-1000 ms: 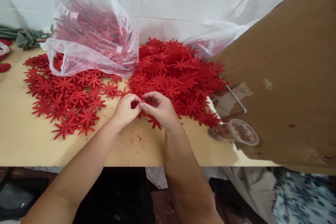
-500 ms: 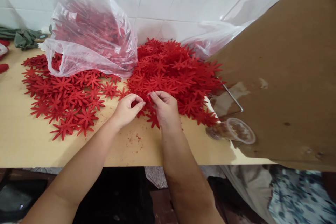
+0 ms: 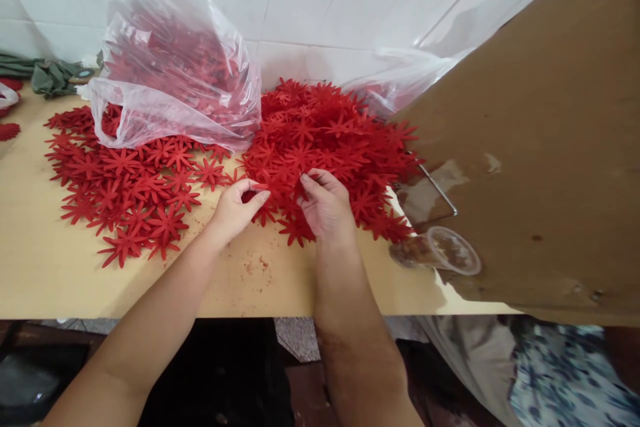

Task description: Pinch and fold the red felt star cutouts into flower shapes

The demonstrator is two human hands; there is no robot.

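My left hand is closed in a pinch, thumb and forefinger tips close together at the front edge of a heap of red flower-shaped cutouts. Some red shows at those fingertips, but I cannot make out what they hold. Just to the right, my right hand has its fingers curled toward the thumb over the same heap. Whatever lies between them is hidden against the red behind. A second spread of red flower cutouts lies to the left of my hands.
A clear plastic bag full of red pieces rests on the left spread. At right a brown board leans over the table, beside a tipped clear plastic cup and a bent metal rod. Patterned cloth shows below the table.
My right hand has moved a little to the right, away from my left hand, and the gap between them is wider. My left hand has shifted slightly left.
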